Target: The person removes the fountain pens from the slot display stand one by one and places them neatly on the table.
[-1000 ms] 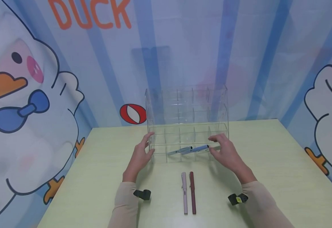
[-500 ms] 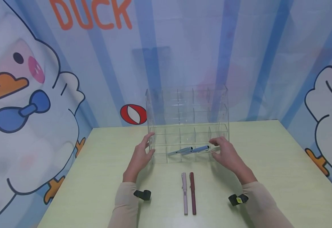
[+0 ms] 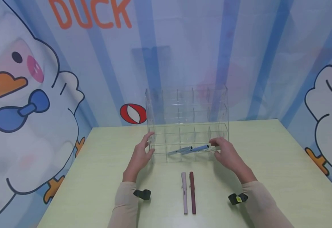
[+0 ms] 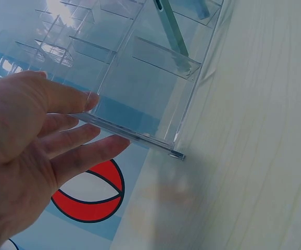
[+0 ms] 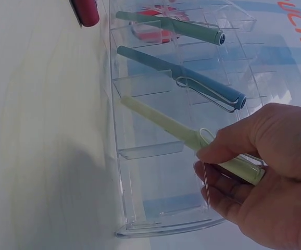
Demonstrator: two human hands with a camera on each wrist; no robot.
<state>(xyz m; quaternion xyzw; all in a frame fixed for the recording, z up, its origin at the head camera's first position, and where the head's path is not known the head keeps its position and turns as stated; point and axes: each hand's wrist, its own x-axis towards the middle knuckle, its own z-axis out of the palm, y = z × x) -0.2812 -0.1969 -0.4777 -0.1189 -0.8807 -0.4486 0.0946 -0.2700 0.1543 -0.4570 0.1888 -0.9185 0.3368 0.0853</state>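
Note:
A clear pen organizer (image 3: 187,137) with tiered compartments stands on the table. My left hand (image 3: 140,155) grips its left side wall, the thumb (image 4: 83,101) on the inner side and the fingers outside. At its right end my right hand (image 3: 225,152) pinches a pale yellow-green pen (image 5: 163,121) near its clip, between thumb and fingers. That pen slants across the front row, its far end in a compartment. Beside it lean a blue pen (image 5: 192,82) and a grey-green pen (image 5: 184,28), each in the front row. The right palm hides part of the organizer's right side.
A light purple pen (image 3: 184,193) and a dark red pen (image 3: 192,193) lie side by side on the table (image 3: 97,190), in front of the organizer. Close behind the organizer hangs a blue-striped cartoon duck curtain (image 3: 183,47).
My right thumb and fingers have shifted slightly down and right, and more of the pale pen shows. The left hand, organizer and other pens stay put.

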